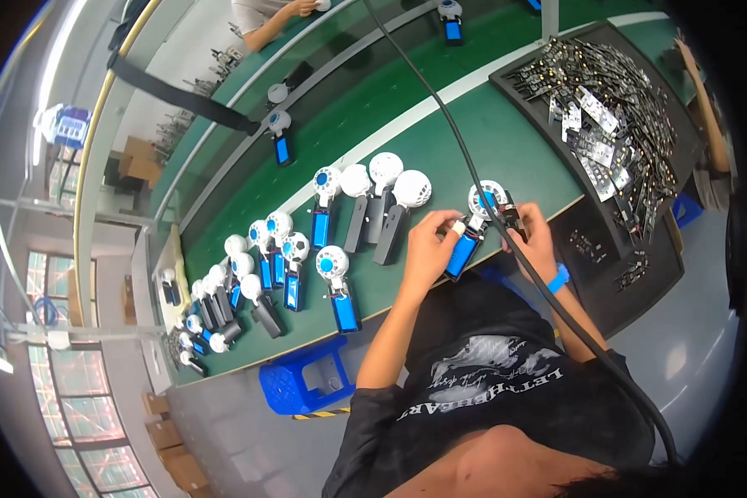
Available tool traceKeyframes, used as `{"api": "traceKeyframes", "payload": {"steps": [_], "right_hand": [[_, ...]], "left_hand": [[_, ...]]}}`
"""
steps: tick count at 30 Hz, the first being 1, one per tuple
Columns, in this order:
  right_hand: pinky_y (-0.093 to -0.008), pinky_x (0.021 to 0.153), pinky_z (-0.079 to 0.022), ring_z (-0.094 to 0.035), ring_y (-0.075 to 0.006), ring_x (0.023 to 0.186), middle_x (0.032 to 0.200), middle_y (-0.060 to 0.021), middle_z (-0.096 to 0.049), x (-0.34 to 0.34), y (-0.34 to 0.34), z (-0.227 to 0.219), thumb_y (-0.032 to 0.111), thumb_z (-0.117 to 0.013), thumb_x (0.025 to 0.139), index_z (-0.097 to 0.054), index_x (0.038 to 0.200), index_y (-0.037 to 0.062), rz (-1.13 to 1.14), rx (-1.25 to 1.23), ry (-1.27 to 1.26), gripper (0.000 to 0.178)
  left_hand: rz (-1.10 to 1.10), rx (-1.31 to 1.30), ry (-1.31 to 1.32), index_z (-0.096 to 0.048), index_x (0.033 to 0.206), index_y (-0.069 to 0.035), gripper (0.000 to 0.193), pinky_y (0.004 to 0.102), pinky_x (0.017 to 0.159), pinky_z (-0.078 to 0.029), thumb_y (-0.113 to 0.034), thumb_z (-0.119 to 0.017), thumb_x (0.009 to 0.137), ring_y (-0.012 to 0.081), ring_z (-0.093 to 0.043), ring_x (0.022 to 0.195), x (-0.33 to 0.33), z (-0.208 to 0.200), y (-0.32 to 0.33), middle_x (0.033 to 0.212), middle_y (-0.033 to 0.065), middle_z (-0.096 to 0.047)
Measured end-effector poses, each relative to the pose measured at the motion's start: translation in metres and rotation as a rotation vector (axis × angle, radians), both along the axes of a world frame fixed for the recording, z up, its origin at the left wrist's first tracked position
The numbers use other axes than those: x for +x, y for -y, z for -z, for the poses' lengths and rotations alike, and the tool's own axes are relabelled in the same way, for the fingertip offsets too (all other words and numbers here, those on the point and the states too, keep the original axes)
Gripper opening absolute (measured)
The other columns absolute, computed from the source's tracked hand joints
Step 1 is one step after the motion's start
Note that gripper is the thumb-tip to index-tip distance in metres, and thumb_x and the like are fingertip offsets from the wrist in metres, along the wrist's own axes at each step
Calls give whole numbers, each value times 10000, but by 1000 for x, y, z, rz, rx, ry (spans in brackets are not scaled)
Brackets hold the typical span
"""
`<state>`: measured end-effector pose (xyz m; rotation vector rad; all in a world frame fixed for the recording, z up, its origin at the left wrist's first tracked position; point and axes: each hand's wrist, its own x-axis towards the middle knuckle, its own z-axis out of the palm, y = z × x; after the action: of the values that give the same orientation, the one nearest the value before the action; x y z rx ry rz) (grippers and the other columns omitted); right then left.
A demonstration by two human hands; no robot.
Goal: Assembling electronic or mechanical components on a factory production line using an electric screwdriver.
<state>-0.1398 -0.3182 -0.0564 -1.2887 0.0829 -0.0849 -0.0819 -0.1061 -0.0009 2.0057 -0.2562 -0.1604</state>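
Note:
At the table's front edge, my left hand [430, 249] is closed on a handheld fan [465, 249]. The fan has a round white slotted head with a blue centre, and a blue block shows in its opened handle. My right hand [537, 241] pinches a small dark part [513, 217] close beside the fan's head; its exact kind cannot be made out. A blue band circles my right wrist. Left of my left hand, another opened fan [340, 290] lies with its blue block showing. Several white-headed fans [386, 195] with dark handles lie behind it.
A black tray [527, 108] heaped with circuit boards stands on the right. More fans [261, 270] cover the green table's left end. A dark cable [440, 100] hangs across the view, over my right arm. A blue stool [295, 382] stands below the table. Other people's arms [266, 31] show beyond.

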Motion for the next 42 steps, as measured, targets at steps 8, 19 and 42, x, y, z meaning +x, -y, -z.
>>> {"api": "traceKeyframes", "payload": {"steps": [8, 19, 42], "right_hand": [[-238, 712, -459, -519, -88, 821, 1203, -85, -547, 17, -15, -18, -101, -490, 915, -458, 1431, 31, 8, -102, 119, 533], [-238, 742, -480, -538, -86, 817, 1211, -124, -602, 3, -28, -38, -35, -479, 970, -433, 1480, -6, -15, 47, -56, 513], [-246, 744, -485, -545, -84, 808, 1176, -127, -656, 6, 8, -26, -25, -481, 983, -469, 1435, -53, 6, 24, -19, 453]], "left_hand": [[34, -415, -3, -691, 1142, 17, 267, 263, 778, -548, 64, -651, 883, 116, -663, 901, 16, 17, -1, 966, 68, -691], [132, -37, 108, -733, 1097, -21, 291, 277, 727, -532, 100, -671, 840, 164, -680, 871, 20, 8, -5, 1012, 82, -693], [570, 13, 551, -706, 975, -31, 302, 371, 756, -564, 44, -783, 693, 287, -689, 896, 44, 9, -1, 1019, 71, -685]]}}
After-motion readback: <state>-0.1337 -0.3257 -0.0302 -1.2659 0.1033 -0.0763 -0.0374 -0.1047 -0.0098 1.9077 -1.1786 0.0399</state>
